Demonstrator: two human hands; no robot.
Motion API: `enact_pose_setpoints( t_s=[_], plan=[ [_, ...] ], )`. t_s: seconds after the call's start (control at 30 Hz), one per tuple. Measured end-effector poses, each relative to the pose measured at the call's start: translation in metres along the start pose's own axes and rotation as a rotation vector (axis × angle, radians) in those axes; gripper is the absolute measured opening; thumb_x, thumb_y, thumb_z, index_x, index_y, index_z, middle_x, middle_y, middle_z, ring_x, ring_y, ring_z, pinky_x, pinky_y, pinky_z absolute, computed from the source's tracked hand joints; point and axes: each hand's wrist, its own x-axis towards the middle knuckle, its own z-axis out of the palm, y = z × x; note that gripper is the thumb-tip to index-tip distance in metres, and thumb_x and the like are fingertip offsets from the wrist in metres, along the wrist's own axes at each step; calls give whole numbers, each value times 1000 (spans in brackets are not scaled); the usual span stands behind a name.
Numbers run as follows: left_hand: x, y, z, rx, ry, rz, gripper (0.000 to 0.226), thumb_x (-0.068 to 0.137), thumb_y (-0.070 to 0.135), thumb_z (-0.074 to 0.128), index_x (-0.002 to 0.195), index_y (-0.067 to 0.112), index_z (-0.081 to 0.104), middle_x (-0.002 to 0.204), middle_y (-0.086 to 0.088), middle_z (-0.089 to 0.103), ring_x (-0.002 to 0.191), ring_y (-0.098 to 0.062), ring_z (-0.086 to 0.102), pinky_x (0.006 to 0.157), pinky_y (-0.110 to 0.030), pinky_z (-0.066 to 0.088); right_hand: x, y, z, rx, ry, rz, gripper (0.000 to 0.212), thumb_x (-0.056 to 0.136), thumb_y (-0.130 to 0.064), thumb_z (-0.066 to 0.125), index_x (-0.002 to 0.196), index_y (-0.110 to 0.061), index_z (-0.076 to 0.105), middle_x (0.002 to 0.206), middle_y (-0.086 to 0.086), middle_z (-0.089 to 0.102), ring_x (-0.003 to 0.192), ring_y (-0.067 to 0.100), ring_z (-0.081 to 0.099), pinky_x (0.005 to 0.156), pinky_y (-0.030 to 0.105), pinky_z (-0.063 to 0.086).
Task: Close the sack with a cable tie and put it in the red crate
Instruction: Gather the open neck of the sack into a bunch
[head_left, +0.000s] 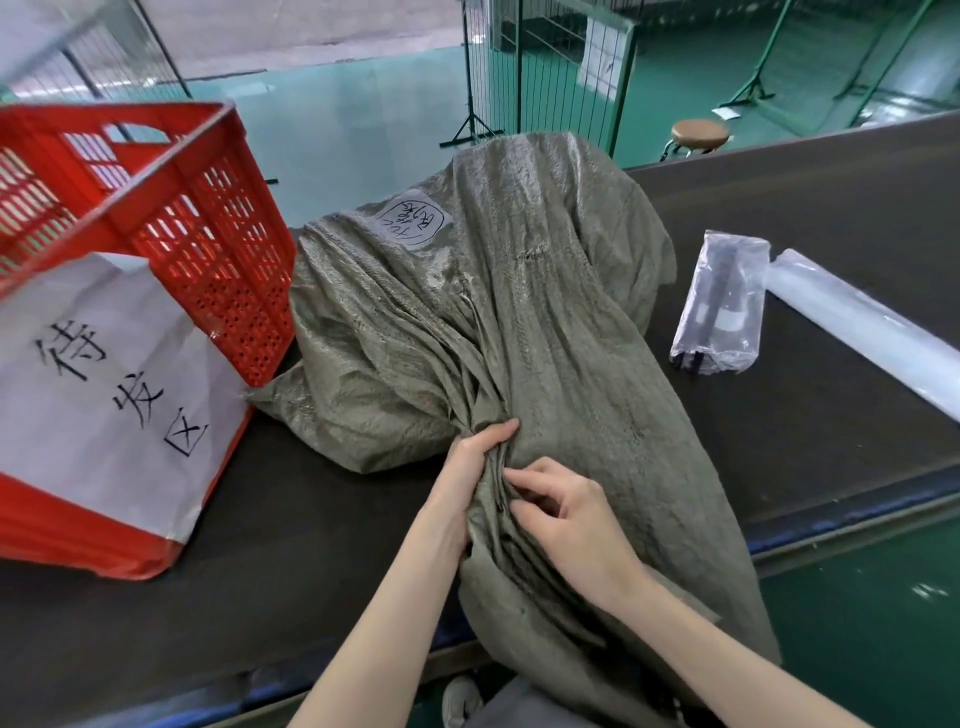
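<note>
A large grey-green woven sack (519, 291) lies on the dark table (831, 426), its neck running toward me and hanging over the front edge. My left hand (467, 467) grips a bunch of gathered folds at the neck. My right hand (566, 512) pinches the folds just beside it, fingers curled into the fabric. The red crate (171, 208) of slotted plastic stands on the table to the left, touching the sack, with a white paper sign (104, 379) hung on its near side. A clear plastic bag (722, 306) holding dark cable ties lies right of the sack.
A roll of clear plastic (872, 327) lies at the table's right. Beyond the table are a green floor, wire-mesh partitions (545, 67) and a round brown stool (698, 132). A blue strip runs along the table's front edge (831, 525).
</note>
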Motion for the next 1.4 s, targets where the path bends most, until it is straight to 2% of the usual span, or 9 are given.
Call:
enact_pose_setpoints(
  t_s=[0.07, 0.17, 0.3, 0.47, 0.6, 0.8, 1.0, 1.2, 1.4],
  plan=[
    [0, -1, 2, 26, 52, 43, 47, 74, 9, 71, 119, -1, 64, 109, -22, 70, 86, -32, 70, 78, -38, 58, 1, 1, -2, -30, 23, -5, 29, 81, 1, 61, 103, -13, 73, 83, -5, 64, 78, 6, 60, 73, 10, 42],
    [3, -3, 3, 42, 90, 93, 30, 82, -1, 63, 111, -2, 66, 86, -16, 73, 67, -26, 71, 60, -32, 59, 3, -1, -11, -119, 77, -57, 26, 79, 2, 59, 92, -13, 75, 81, -4, 65, 74, 4, 59, 70, 8, 39],
    [2, -4, 5, 57, 109, 104, 29, 81, 1, 60, 109, -1, 68, 89, -16, 73, 76, -27, 71, 67, -32, 59, 10, -2, -31, -214, 220, -119, 22, 80, 3, 61, 84, -17, 71, 86, -5, 64, 80, 7, 59, 72, 9, 39],
    [14, -7, 0, 74, 145, 20, 46, 51, 20, 67, 94, 5, 72, 99, -19, 68, 100, -34, 66, 98, -49, 48, 25, 5, -45, -250, 338, 15, 39, 79, -6, 67, 115, -17, 58, 121, 0, 50, 120, 18, 44, 102, 23, 30],
    [11, -6, 8, 90, 175, 20, 43, 58, 21, 60, 96, 4, 69, 97, -20, 67, 93, -33, 66, 93, -48, 52, 34, 14, -39, -197, 238, 114, 59, 78, -13, 71, 132, -13, 46, 134, 5, 46, 126, 18, 43, 111, 33, 31],
    [-4, -1, 19, 57, 77, -32, 44, 83, 26, 56, 114, -4, 67, 111, -24, 69, 99, -36, 67, 96, -46, 51, 39, 13, -35, -76, 103, 138, 45, 77, -13, 69, 120, -17, 54, 117, 2, 62, 110, 15, 58, 100, 35, 44],
    [5, -4, 15, -101, -88, -44, 51, 97, 40, 46, 73, 11, 80, 80, -9, 77, 70, -17, 74, 67, -27, 58, 26, -6, -16, -7, -3, 22, 30, 79, 2, 60, 101, -19, 62, 96, -4, 70, 89, 0, 63, 79, 9, 44],
    [3, 9, 12, -205, -131, -13, 54, 96, 48, 43, 86, 11, 80, 92, -7, 77, 81, -16, 74, 72, -26, 57, 17, -9, -2, -26, -20, -46, 22, 79, -2, 62, 98, -12, 65, 95, 1, 69, 90, 11, 64, 85, 23, 49],
    [2, 21, 18, -163, -204, 52, 47, 96, 42, 45, 87, 11, 79, 87, -8, 77, 77, -16, 74, 74, -27, 57, 15, -12, -3, -56, -42, -74, 15, 76, 0, 60, 85, -10, 65, 84, 5, 63, 77, 15, 59, 73, 25, 45]
  ],
)
